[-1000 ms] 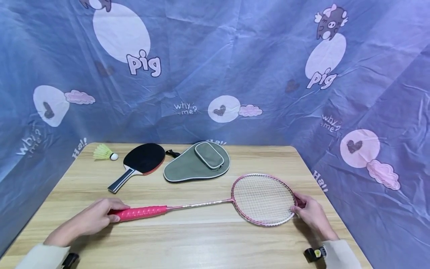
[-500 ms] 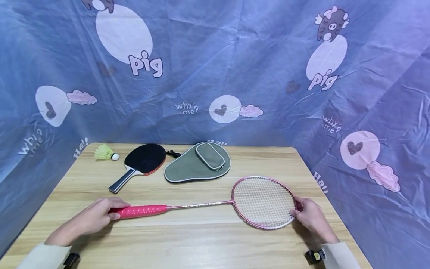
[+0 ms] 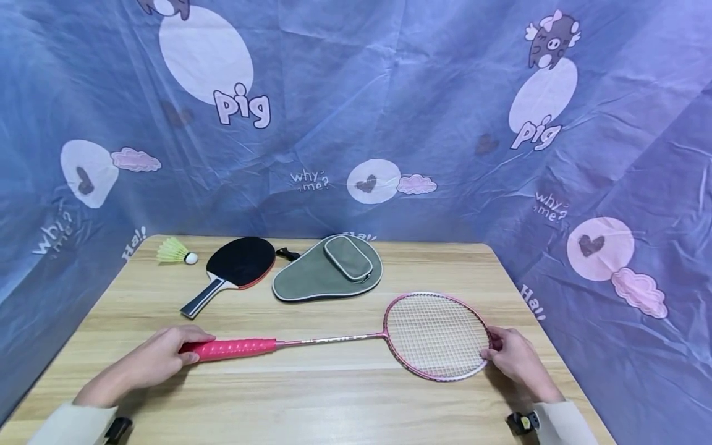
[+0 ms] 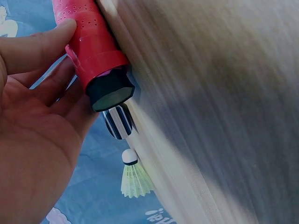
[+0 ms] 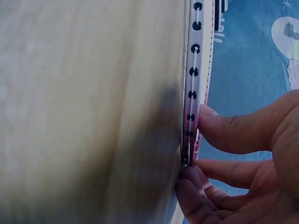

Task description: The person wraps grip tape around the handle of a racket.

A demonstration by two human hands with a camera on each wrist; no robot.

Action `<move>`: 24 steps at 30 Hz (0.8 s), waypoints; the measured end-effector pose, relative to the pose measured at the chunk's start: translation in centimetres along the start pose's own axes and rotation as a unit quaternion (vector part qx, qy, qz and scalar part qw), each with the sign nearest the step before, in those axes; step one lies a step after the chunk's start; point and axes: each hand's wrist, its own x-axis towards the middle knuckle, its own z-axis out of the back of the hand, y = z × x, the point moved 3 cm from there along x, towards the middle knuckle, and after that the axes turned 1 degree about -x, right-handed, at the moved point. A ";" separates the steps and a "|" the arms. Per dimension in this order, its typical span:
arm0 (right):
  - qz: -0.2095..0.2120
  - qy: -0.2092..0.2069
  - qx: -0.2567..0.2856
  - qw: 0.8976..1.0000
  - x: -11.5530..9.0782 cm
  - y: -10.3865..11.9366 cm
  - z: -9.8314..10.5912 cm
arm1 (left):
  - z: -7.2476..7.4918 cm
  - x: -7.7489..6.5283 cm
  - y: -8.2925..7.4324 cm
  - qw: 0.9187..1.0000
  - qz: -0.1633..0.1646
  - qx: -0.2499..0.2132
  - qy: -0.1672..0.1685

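Observation:
A badminton racket [image 3: 329,339] with a pink-red grip and a pink and white frame lies sideways across the table, handle to the left. My left hand [image 3: 161,358] holds the butt end of its grip [image 4: 96,44] between thumb and fingers; the black end cap shows in the left wrist view. At the other end, my right hand [image 3: 516,358] pinches the tip of the racket's head, thumb on top and fingers under the rim. The right wrist view shows the white and pink rim [image 5: 192,84] edge-on, with its black grommets, close over the table.
Behind the racket, a yellow shuttlecock [image 3: 175,251], a black table tennis bat [image 3: 240,262] and a grey-green bat case [image 3: 317,272] lie along the back of the wooden table [image 3: 334,408]. A blue printed cloth [image 3: 311,123] hangs behind and at both sides.
The racket's head has shifted slightly toward the person, the right hand moving with it. The left hand keeps its hold on the grip almost unmoved.

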 end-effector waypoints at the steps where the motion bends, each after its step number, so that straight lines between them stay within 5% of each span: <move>1: 0.000 0.001 0.000 1.000 0.0 -0.1 0.0 | 0.0 0.0 0.0 1.000 0.000 0.001 -0.002; 15: -0.013 -0.008 0.021 1.000 0.3 -0.9 0.8 | 0.7 -0.5 0.2 0.998 0.018 -0.008 -0.054; 21: 0.023 -0.128 0.016 0.991 0.8 -0.6 3.4 | 3.1 -0.7 0.0 0.989 0.026 0.000 -0.143; 24: 0.034 -0.190 0.020 0.981 1.3 -0.2 5.2 | 4.7 -0.5 0.0 0.979 -0.007 0.009 -0.204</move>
